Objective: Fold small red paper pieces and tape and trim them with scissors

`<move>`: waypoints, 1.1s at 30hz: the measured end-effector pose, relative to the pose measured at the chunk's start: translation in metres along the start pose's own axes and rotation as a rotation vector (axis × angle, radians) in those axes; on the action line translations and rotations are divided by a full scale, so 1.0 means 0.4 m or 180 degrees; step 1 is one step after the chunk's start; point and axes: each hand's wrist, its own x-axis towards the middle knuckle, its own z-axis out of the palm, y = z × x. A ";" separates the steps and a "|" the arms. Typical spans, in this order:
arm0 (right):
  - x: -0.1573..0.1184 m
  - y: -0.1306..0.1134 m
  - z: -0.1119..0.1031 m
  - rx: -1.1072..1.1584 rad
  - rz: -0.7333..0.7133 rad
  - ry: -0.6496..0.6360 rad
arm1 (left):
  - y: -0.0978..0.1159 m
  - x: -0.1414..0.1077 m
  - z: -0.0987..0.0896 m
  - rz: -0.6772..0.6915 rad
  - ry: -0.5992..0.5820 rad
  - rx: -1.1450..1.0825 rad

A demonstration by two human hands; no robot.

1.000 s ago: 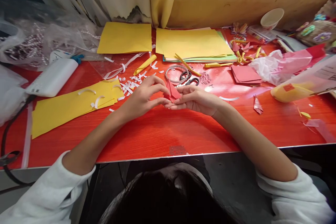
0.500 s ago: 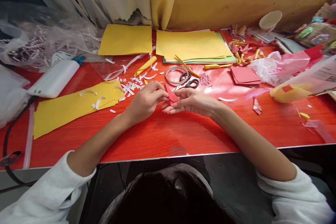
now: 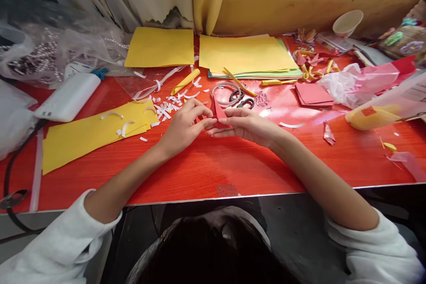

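A small folded red paper [image 3: 219, 113] is held between my two hands above the red table. My left hand [image 3: 188, 125] pinches its lower left part with thumb and fingers. From the other side, my right hand [image 3: 250, 128] grips the paper between thumb and fingers, the lower fingers stretched beneath it. The paper's pointed end stands up and away from me. Just beyond the hands lie a pair of scissors [image 3: 246, 103] with black handles and a roll of clear tape [image 3: 214, 93]. White paper scraps [image 3: 163, 110] are scattered left of the paper.
Yellow sheets [image 3: 161, 47] and a paper stack [image 3: 246, 54] lie at the back. Yellow strips [image 3: 83, 133] and a white device [image 3: 69, 97] are at left. Red squares [image 3: 313, 95], crumpled tissue [image 3: 342, 83] and a white cup [image 3: 348, 24] are at right. The table's front edge [image 3: 199, 201] is near me.
The red paper has turned so its point rises more upright between my hands. My left fingers have shifted lower on it. The whole view has moved slightly.
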 end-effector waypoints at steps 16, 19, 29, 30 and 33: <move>0.010 0.020 0.008 -0.0343 -0.0045 0.0284 | 0.007 -0.001 0.003 -0.0007 0.0021 0.0197; 0.010 0.022 0.007 -0.0307 -0.0042 0.0317 | 0.007 -0.002 0.006 0.0101 0.0014 0.0300; 0.009 0.019 0.004 -0.0197 -0.0040 0.0220 | -0.001 -0.004 0.013 -0.0006 -0.0089 0.0149; 0.008 0.019 0.003 -0.0207 -0.0049 0.0205 | -0.001 -0.005 0.014 -0.0005 -0.0079 0.0138; 0.009 0.023 -0.002 -0.0152 -0.0125 0.0094 | -0.001 -0.006 0.015 -0.0015 -0.0051 0.0103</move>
